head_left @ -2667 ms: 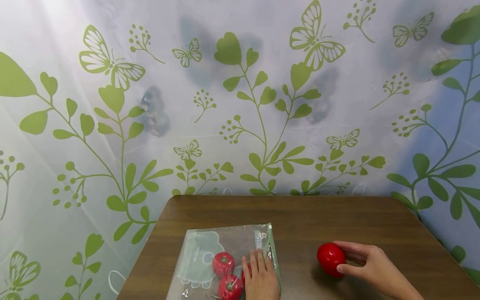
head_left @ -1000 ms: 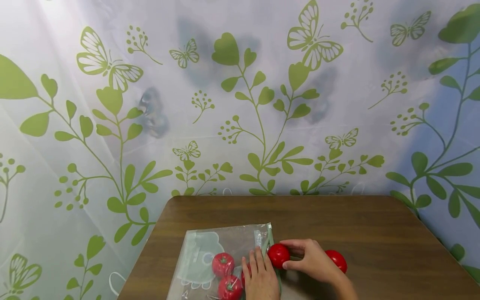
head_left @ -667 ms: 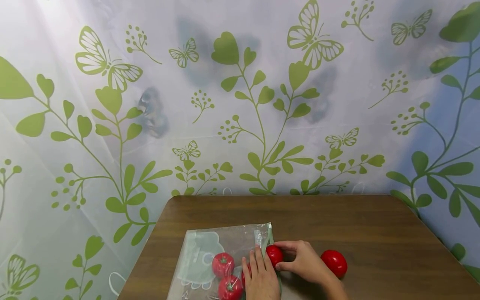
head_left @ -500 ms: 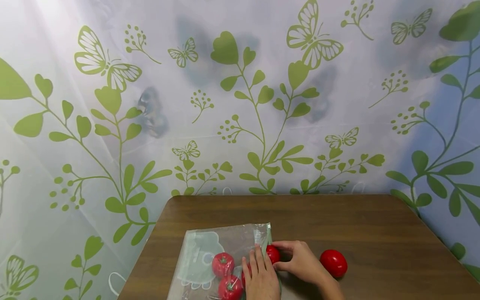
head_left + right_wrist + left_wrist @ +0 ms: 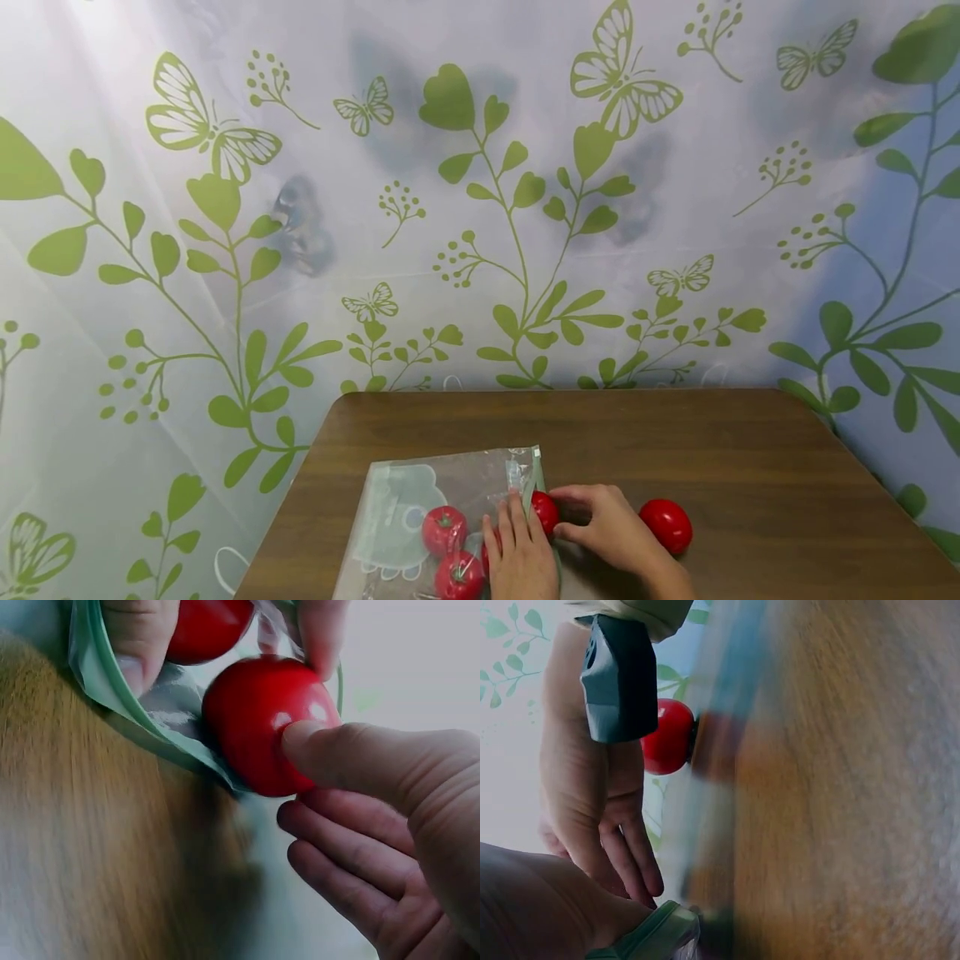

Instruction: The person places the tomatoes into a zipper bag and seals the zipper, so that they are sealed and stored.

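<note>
A clear zip bag (image 5: pixel 397 533) with a green rim and a pale printed shape lies on the table. Inside it are red tomatoes: one (image 5: pixel 444 531), another (image 5: pixel 459 575), and a third partly covered by my left hand (image 5: pixel 521 554). That hand rests on the bag by its mouth; in the right wrist view, its thumb (image 5: pixel 139 641) sits at the parted green rim (image 5: pixel 124 697). My right hand (image 5: pixel 611 527) holds a tomato (image 5: pixel 259 724) between thumb and fingers, partly within the mouth. Another tomato (image 5: pixel 666 526) lies right of the right hand.
The brown wooden table (image 5: pixel 720 442) has rounded far corners. Behind it hangs a pale curtain (image 5: pixel 420 317) with green leaves and butterflies. A black device (image 5: pixel 619 682) is strapped to my right wrist.
From the right side, my right hand has carried its tomato left to the bag's mouth and partly into it, uncovering the other loose tomato. My left hand has stayed in place.
</note>
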{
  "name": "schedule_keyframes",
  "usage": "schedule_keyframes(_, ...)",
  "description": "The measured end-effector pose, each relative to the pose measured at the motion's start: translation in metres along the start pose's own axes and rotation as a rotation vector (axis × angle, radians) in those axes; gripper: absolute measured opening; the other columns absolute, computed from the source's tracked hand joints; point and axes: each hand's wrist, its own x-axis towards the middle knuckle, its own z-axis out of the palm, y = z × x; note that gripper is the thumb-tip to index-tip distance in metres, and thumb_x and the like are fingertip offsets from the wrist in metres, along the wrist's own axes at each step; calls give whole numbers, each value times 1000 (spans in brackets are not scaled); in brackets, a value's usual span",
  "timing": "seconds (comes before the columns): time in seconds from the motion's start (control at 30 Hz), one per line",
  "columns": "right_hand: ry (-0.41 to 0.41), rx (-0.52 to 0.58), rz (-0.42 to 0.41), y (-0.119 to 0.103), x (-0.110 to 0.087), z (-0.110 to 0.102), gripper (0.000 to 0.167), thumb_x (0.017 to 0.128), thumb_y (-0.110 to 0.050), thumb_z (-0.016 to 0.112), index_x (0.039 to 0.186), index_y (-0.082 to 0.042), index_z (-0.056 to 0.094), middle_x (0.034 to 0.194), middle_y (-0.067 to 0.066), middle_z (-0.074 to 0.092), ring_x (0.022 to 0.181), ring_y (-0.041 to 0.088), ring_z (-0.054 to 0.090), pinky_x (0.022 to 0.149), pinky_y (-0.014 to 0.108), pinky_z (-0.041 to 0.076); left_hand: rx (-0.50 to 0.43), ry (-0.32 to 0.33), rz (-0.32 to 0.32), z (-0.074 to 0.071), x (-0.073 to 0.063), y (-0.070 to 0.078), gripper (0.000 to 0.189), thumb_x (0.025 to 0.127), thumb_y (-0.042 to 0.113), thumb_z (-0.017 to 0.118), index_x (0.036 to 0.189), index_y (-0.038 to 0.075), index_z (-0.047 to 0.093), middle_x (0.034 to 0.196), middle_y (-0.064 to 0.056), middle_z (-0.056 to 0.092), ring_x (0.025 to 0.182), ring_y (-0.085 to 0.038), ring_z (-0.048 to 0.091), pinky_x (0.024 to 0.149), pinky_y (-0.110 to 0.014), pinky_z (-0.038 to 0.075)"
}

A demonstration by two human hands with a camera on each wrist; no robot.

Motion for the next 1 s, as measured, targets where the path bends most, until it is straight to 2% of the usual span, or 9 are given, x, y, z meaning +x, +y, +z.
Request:
schedule_keyframes(0.13,10,-44,-42,-4,4,4,46,92,-24,90,132,-6,77,128,11,81,110,19,81,94,43,66,29,87,18,5,-2,-1,40,104,24,65,140,7,69,163,-16,54,148,-37,54,126,-63,37)
schedule_keyframes(0.23,33,-74,-57,-8,6,9,45,90,-23,91,130,-5,78,127,12,81,108,20,81,93,42,67,47,148,25,8,-4,-1,39,103,23,66,139,7,70,161,-15,57,146,-36,56,125,-62,39)
schedule_keyframes(0.37,66,-120,-69,-12,12,17,43,90,-23,92,127,-5,80,124,11,82,108,23,82,92,42,67,54,159,36,9,-4,-2,41,104,23,65,141,6,70,163,-15,56,149,-37,54,125,-63,40)
schedule_keyframes(0.47,88,-170,-71,-13,18,24,38,90,-21,91,125,-9,82,122,6,83,107,17,80,93,41,67,55,172,45,8,-4,-2,42,104,22,65,143,6,69,163,-15,55,151,-38,53,125,-62,40)
schedule_keyframes(0.6,126,-210,-91,-15,26,35,26,90,-20,89,116,-20,85,113,-8,84,101,4,75,92,37,66,80,211,49,10,-4,-2,45,102,19,63,144,6,68,162,-14,56,152,-38,52,124,-60,41)
schedule_keyframes(0.7,157,-205,-98,-15,29,42,20,90,-21,89,108,-27,84,106,-15,81,96,-1,71,89,34,64,116,282,54,15,-5,-3,45,99,18,62,142,6,69,159,-13,59,150,-37,54,122,-58,42)
schedule_keyframes(0.87,161,-141,-65,-16,29,48,17,90,-21,88,105,-29,84,102,-17,79,93,-2,68,89,30,61,154,442,59,24,-4,-4,42,94,18,64,133,6,73,151,-13,66,143,-35,60,118,-54,43)
schedule_keyframes(0.93,153,-105,-49,-15,28,50,18,90,-21,88,107,-28,84,105,-15,80,95,-1,68,92,31,61,161,473,55,26,-4,-4,42,93,19,64,131,6,74,149,-13,67,141,-35,61,119,-53,42)
schedule_keyframes(1.0,145,-82,-33,-14,28,50,21,90,-23,88,110,-26,85,109,-14,81,99,0,69,96,32,61,156,474,50,27,-4,-4,41,93,19,64,131,7,74,149,-12,67,142,-35,61,120,-52,40)
